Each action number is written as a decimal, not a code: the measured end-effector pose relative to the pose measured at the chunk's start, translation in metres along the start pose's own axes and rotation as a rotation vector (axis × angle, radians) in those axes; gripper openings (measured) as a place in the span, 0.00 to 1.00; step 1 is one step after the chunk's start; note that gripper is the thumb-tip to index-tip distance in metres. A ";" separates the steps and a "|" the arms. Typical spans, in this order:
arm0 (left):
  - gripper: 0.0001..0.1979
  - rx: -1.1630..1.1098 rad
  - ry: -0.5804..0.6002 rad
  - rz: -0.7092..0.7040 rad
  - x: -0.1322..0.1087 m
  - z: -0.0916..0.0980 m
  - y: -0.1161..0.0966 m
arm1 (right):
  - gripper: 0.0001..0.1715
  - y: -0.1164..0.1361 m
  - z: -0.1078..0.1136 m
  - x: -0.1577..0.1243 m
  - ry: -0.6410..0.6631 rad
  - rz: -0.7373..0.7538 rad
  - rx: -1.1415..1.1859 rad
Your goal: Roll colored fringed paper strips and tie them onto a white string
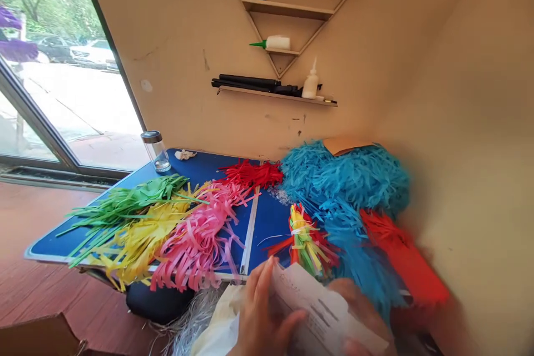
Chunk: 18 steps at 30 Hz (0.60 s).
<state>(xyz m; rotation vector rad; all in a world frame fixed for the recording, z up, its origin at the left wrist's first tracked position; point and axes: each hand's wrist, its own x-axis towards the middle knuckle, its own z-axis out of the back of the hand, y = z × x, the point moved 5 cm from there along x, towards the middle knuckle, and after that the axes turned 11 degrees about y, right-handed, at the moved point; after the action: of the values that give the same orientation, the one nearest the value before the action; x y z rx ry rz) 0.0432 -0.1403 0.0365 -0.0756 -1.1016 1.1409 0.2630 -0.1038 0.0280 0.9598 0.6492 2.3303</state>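
A white printed paper (311, 303) is between my hands at the bottom centre, low in front of the table. My left hand (262, 306) grips its left edge, fingers along the side and thumb across the front. On the other side my right hand (361, 308) holds the paper; it is blurred and partly behind the sheet. Just beyond the paper lies a multicoloured bundle of paper strips (306, 236), tied with a white band. Blue fringed paper (362, 267) hangs close to my right hand, with a red fringed piece (411, 261) beside it.
On the blue folding table (271, 222) lie green strips (133, 200), yellow strips (146, 233), pink strips (204, 228) and red strips (252, 173). A glass bottle (157, 151) stands at the back left. White glue bottles (310, 84) are on wall shelves. A cardboard box (39, 336) sits lower left.
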 end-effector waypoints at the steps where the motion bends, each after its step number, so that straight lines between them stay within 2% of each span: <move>1: 0.35 -0.034 0.031 -0.057 0.004 0.003 -0.004 | 0.25 -0.002 0.000 0.000 -0.011 0.044 -0.003; 3: 0.29 -0.101 0.124 -0.121 0.013 0.012 -0.010 | 0.19 -0.003 0.000 0.001 -0.036 0.105 -0.058; 4: 0.25 -0.136 0.169 -0.110 0.018 0.017 -0.012 | 0.17 -0.002 0.002 0.002 -0.051 0.110 -0.092; 6: 0.18 -0.210 0.224 -0.038 0.025 0.030 -0.013 | 0.17 0.002 0.006 0.005 -0.043 0.086 -0.169; 9: 0.15 -0.262 0.332 0.038 0.032 0.046 -0.016 | 0.20 0.014 0.011 0.013 0.051 0.018 -0.271; 11: 0.16 -0.218 0.439 0.026 0.036 0.055 -0.021 | 0.26 0.026 0.011 0.020 0.104 0.036 -0.289; 14: 0.13 -0.117 0.578 -0.050 0.045 0.067 -0.029 | 0.36 0.043 0.010 0.028 0.089 0.104 -0.309; 18: 0.15 0.117 0.720 -0.091 0.055 0.071 -0.037 | 0.38 0.051 0.011 0.033 0.040 0.107 -0.406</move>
<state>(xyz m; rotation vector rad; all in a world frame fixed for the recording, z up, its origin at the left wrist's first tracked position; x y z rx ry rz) 0.0164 -0.1490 0.1298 -0.3158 -0.3943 0.9751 0.2359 -0.1184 0.0820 0.7759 0.1272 2.4474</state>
